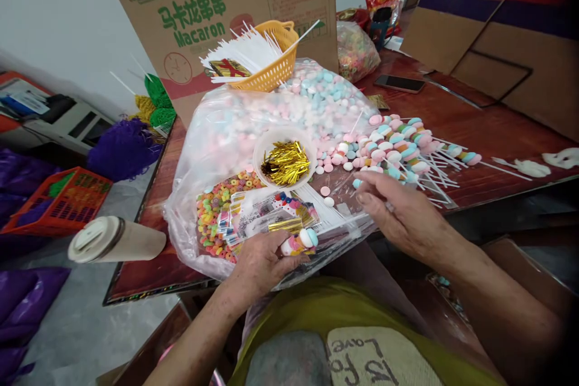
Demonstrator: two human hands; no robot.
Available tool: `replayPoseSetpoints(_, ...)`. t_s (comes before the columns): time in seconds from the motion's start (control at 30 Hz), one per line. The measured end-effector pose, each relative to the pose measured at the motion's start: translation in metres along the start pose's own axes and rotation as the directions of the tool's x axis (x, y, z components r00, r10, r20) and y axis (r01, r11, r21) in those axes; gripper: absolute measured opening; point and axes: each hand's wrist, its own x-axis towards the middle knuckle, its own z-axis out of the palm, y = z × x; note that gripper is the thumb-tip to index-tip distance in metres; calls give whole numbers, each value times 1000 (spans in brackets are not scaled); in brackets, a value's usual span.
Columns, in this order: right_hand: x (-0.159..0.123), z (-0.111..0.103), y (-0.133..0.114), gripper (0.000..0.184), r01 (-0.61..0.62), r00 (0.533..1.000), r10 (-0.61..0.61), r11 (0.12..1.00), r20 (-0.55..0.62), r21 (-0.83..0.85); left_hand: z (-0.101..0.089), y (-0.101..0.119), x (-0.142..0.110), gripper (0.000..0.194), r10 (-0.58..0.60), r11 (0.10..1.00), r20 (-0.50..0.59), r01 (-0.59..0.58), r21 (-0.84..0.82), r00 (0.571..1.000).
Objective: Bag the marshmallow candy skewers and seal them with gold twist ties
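My left hand is closed around a candy skewer stacked with pink, white, yellow and pale blue pieces; most of its stick is hidden. To the right, my right hand has its thumb and forefinger at a small blue candy, which seems pinched at the fingertips. Loose pastel candies lie just beyond that hand. Between the hands are white sticks and printed packets. A round tub of gold twist ties stands behind them, with ring-shaped candies at the left.
Finished candy skewers are piled at the right. A large clear bag of candies spreads over the table, with a yellow basket of sticks on it. A lidded cup lies tilted at the left edge. Cardboard boxes and a phone sit farther back.
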Motion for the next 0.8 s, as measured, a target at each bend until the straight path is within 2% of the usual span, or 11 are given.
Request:
replayPoseSetpoints(0.1, -15, 4, -3, 32, -87, 979, 25, 948, 202, 306, 1, 0, 2, 30, 42, 999, 26, -43, 31, 999)
replayPoseSetpoints(0.23, -20, 15, -11, 30, -212, 943, 41, 838, 330, 503, 1, 6, 6, 30, 44, 999, 25, -44, -9, 999)
replayPoseSetpoints(0.33, -21, 20, -14, 27, -265, 925, 26, 757, 378, 597, -3, 8, 9, 32, 36, 999, 34, -36, -5, 999)
replayPoseSetpoints(0.47, -24, 26, -21, 27, -233, 931, -16, 742, 364, 629, -9, 14, 14, 33, 2, 998, 110, -9, 60, 994)
replayPoseSetpoints(0.53, -24, 30, -25, 24, -205, 939, -33, 745, 341, 635, -6, 18, 19, 31, 30, 999, 166, -37, 37, 986)
replayPoseSetpoints(0.6, -20, 34, -29, 22, -182, 939, -55, 756, 338, 629, 1, 23, 24, 32, 88, 995, 194, -78, -62, 977)
replayPoseSetpoints(0.7, -11, 40, -29, 19, -175, 938, -66, 758, 340, 629, 8, 25, 31, 39, 151, 946, 201, -83, -313, 968)
replayPoseSetpoints(0.8, -6, 43, -19, 18, -251, 932, -19, 687, 362, 682, -5, 18, 35, 56, 201, 846, 318, 0, -534, 927)
